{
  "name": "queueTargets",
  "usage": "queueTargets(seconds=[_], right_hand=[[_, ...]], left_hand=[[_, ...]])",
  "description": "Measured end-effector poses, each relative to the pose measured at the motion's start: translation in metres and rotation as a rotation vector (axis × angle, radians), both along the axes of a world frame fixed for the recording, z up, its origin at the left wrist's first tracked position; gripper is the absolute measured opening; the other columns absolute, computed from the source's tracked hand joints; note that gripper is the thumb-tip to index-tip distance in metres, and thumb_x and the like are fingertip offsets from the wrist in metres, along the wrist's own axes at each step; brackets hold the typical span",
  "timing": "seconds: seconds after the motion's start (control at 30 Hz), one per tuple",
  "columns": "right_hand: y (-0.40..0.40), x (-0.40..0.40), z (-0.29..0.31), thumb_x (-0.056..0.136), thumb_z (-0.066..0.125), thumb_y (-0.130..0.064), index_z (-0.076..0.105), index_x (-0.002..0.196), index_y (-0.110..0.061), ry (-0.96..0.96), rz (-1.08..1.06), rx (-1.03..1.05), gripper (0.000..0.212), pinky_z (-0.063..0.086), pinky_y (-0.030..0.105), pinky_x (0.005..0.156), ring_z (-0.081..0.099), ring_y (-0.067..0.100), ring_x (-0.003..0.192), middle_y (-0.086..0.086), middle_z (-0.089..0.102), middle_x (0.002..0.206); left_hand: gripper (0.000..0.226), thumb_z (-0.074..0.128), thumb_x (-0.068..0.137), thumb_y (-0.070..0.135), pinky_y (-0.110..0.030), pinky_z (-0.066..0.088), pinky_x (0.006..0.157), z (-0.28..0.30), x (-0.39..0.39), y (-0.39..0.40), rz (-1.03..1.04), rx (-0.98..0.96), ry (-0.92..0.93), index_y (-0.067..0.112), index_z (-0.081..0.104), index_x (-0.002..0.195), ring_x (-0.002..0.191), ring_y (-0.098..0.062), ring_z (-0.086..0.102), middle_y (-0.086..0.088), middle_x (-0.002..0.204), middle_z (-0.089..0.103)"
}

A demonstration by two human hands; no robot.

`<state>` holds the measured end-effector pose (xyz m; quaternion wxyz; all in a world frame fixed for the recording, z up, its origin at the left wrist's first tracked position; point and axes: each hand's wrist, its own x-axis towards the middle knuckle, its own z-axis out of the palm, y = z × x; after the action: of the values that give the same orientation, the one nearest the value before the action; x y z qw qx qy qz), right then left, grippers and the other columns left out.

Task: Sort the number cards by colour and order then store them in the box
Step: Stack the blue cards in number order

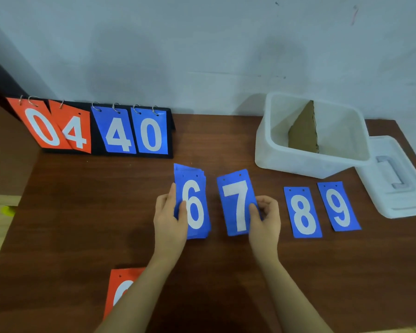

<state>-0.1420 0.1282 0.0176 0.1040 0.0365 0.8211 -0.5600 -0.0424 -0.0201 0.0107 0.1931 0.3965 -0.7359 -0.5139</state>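
The left hand [169,213] held a small stack of blue cards [194,203] with the 6 on top, its thumb pressed on the face near the left edge and the other fingers hidden behind the stack. The right hand [265,218] pinched the blue 7 card [237,203] at its right edge, thumb on the front, the other fingers curled behind. Both were near the middle of the brown table [82,212], and I could not tell whether the 7 card was lifted or was lying on the wood.

To the right, the blue 8 card [303,212] and the blue 9 card [338,206] lay flat, side by side and a little apart. An orange card [120,287] lay at the near edge, partly covered by the left forearm. The white box [310,138] stood open at the far right with a piece of cardboard [304,131] upright inside it, and its lid [394,176] lay just beside it on the right. At the far left stood a flip scoreboard [94,131] with orange and blue numbers on rings.

The cards looked thin, light and rather stiff, with a smooth surface, so I judged they would slide easily on each other and on the table. A flat card would be hard to lift from above; it seemed better to take it at a long edge or to slide it first to the table edge. The stack should be held across its width, so that the cards stay aligned.
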Motion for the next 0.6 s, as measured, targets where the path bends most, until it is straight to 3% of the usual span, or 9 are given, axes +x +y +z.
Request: queueTargets(seconds=[0.07,0.17,0.33,0.47,0.53,0.6], right_hand=[[-0.007,0.003,0.014,0.092,0.057,-0.020,0.052,0.106,-0.025,-0.027,-0.081,-0.108,0.015,0.051,0.018,0.066,0.061,0.002,0.093,-0.013,0.059,0.099],[-0.017,0.012,0.023,0.093,0.056,-0.021,0.051,0.110,-0.025,-0.030,-0.079,-0.143,0.019,0.052,0.017,0.065,0.061,-0.003,0.092,-0.015,0.059,0.099],[-0.018,0.025,0.022,0.093,0.055,-0.018,0.051,0.111,-0.029,0.029,0.004,-0.023,0.022,0.046,0.016,0.080,0.054,-0.001,0.103,-0.017,0.055,0.106],[-0.004,0.016,0.018,0.091,0.058,-0.022,0.056,0.108,-0.035,0.115,0.109,0.030,0.022,0.044,0.021,0.088,0.050,0.004,0.107,-0.016,0.050,0.109],[0.013,-0.002,0.013,0.093,0.054,-0.028,0.056,0.111,-0.037,0.103,0.059,0.061,0.021,0.046,0.026,0.089,0.048,0.006,0.108,-0.013,0.047,0.113],[0.042,-0.029,0.002,0.093,0.054,-0.030,0.055,0.119,-0.027,0.073,-0.032,0.178,0.026,0.047,0.035,0.091,0.048,0.014,0.111,-0.005,0.046,0.120]], left_hand=[[0.052,0.052,0.091,0.019,-0.013,0.049,0.073,-0.001,-0.002,-0.002,-0.012,0.024,-0.007,0.018,0.035,0.141,0.111,-0.012,0.052,0.000,0.120,0.046],[0.052,0.050,0.093,0.017,-0.001,0.045,0.064,0.005,-0.012,0.004,-0.062,0.017,-0.005,0.020,0.033,0.142,0.106,-0.008,0.051,0.005,0.115,0.044],[0.051,0.052,0.093,0.017,0.003,0.037,0.071,0.025,-0.027,0.028,-0.173,-0.086,0.077,0.019,0.036,0.141,0.093,0.011,0.048,0.006,0.107,0.044],[0.053,0.054,0.091,0.016,0.002,0.038,0.073,0.032,-0.037,0.044,-0.211,-0.115,0.086,0.019,0.035,0.141,0.091,0.006,0.051,0.006,0.107,0.043],[0.053,0.054,0.091,0.016,0.000,0.038,0.073,0.033,-0.046,0.050,-0.185,-0.117,0.090,0.018,0.036,0.141,0.089,0.005,0.051,0.004,0.105,0.044],[0.053,0.053,0.092,0.017,-0.001,0.040,0.069,0.032,-0.057,0.058,-0.170,-0.102,0.089,0.019,0.034,0.142,0.091,0.010,0.049,0.006,0.105,0.043]])
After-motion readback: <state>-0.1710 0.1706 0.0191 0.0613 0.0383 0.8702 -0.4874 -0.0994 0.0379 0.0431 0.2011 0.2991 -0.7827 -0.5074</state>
